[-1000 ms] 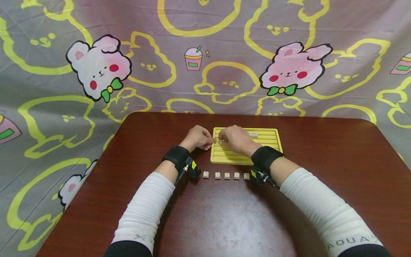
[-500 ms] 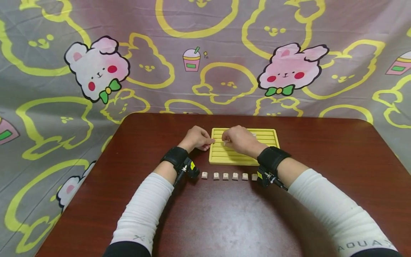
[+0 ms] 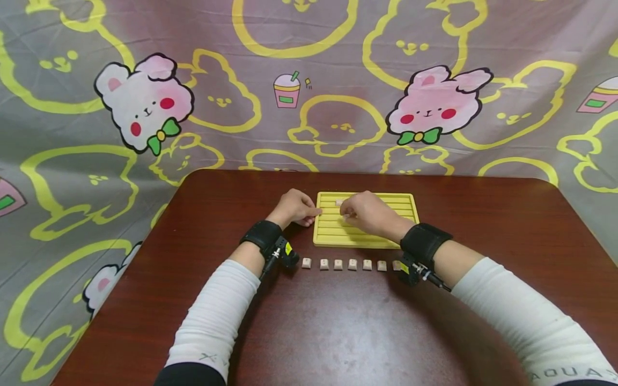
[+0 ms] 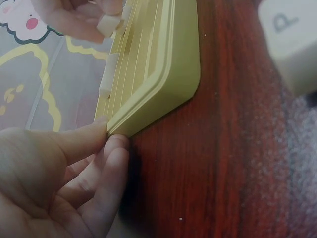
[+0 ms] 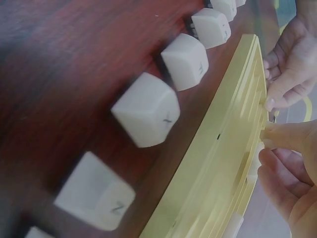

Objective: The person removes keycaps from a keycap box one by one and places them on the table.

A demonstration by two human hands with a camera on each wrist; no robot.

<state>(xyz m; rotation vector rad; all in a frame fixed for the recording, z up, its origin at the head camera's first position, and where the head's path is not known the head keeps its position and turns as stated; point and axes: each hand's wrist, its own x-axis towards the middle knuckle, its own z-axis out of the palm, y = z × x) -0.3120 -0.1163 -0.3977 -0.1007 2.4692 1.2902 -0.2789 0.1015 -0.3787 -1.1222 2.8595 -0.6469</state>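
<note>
My left hand (image 3: 295, 208) pinches the left rim of a yellow ridged tray (image 3: 333, 239) between thumb and fingers, plainly seen in the left wrist view. Over the left part of the tray, my right hand (image 3: 369, 213) holds a small white keycap (image 4: 108, 25) between thumb and fingertips. In the right wrist view that keycap (image 5: 268, 143) is mostly covered by the fingers. Another white keycap (image 3: 339, 203) sits in an upper slot of the tray, just left of the right hand. The right hand hides the tray's middle.
Several white lettered keycaps (image 3: 352, 264) stand in a row on the brown table (image 3: 309, 321) in front of the tray. The rightmost visible one is partly behind the right wrist's camera. A patterned cloth (image 3: 232, 64) hangs behind the table.
My right hand has shifted to the right over the tray with the keycap, uncovering the keycap in the upper slot and more of the front row. The left hand stays at the rim.
</note>
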